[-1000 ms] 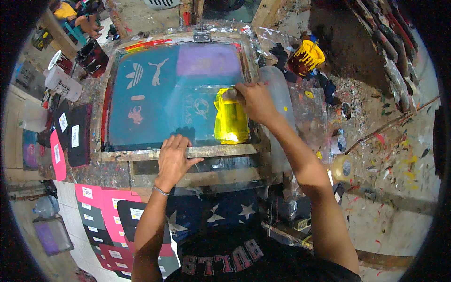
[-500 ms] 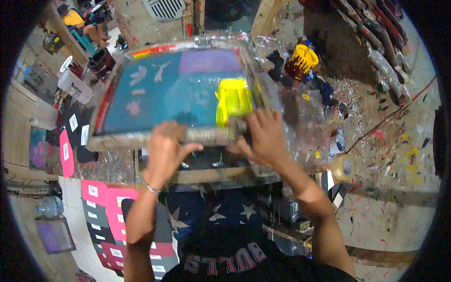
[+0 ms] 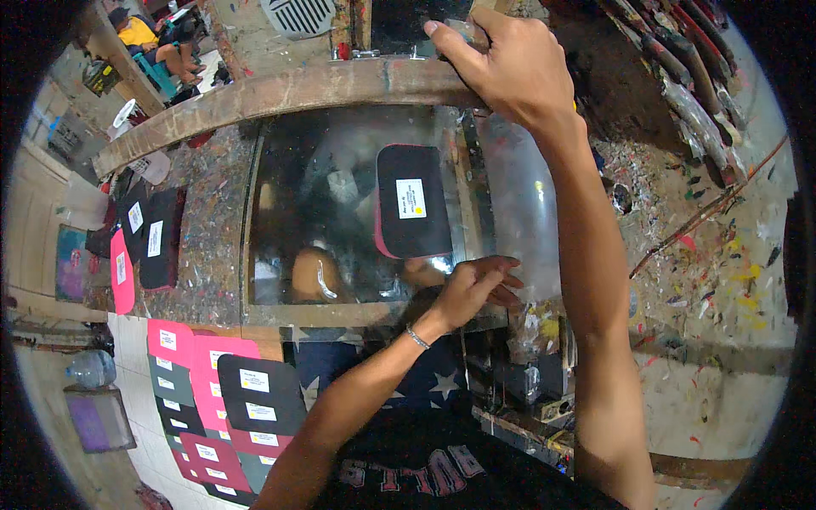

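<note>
My right hand, its fingers bent round the wooden edge, holds the screen printing frame tilted up at the far side of the table; its mesh is hidden from here. Below it lies a dark glass plate. On the plate's right part rests a black rounded piece with a white label and a pink edge showing at its left side. Just in front of that piece, over the plate's near right corner, my left hand reaches rightward with fingers apart and nothing in them.
Black labelled pieces and a pink one lie on the table's left. More labelled pieces lie in rows at lower left. Clear plastic borders the plate's right side. A person in yellow sits far left.
The frame has swung up from flat over the table, uncovering the plate and the black piece. My left hand has let go of it and moved right; my right hand rose with it.
</note>
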Demonstrator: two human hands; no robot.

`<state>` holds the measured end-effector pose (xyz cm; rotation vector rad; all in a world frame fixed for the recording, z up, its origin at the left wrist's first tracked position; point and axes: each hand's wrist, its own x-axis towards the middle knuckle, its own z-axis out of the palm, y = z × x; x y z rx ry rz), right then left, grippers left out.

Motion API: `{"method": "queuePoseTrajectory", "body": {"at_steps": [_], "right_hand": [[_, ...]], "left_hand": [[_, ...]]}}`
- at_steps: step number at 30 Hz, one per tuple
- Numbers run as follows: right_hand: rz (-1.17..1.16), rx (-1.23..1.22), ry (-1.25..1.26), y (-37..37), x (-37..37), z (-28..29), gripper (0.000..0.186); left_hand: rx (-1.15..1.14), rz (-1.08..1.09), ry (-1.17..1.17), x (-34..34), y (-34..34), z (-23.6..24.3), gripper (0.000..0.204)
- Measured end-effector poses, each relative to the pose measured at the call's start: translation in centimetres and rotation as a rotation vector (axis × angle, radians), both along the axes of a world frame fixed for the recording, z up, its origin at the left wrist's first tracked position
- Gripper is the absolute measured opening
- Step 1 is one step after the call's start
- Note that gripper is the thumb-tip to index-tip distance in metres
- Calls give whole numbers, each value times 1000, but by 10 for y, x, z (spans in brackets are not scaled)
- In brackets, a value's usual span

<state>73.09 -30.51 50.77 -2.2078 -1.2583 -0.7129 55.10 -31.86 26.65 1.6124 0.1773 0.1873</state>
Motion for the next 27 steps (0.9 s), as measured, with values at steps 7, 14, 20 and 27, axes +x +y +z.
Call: {"method": "queuePoseTrajectory", "body": {"at_steps": [7,14,20,27], "right_hand": [[19,69,-54,10,6,1,57],[-20,7,50,11,-4,25,59],[-24,81,-40,14,4,16,59],[-27,97,-89,14,14,18,57]], "left_hand": [[1168,32,-94,-47,73,-39,67],[1077,-117,51,-169,49,-32,55],[973,301,-167,-84,95,-30,32],[1049,189,108,-24,129,-43,41]]}}
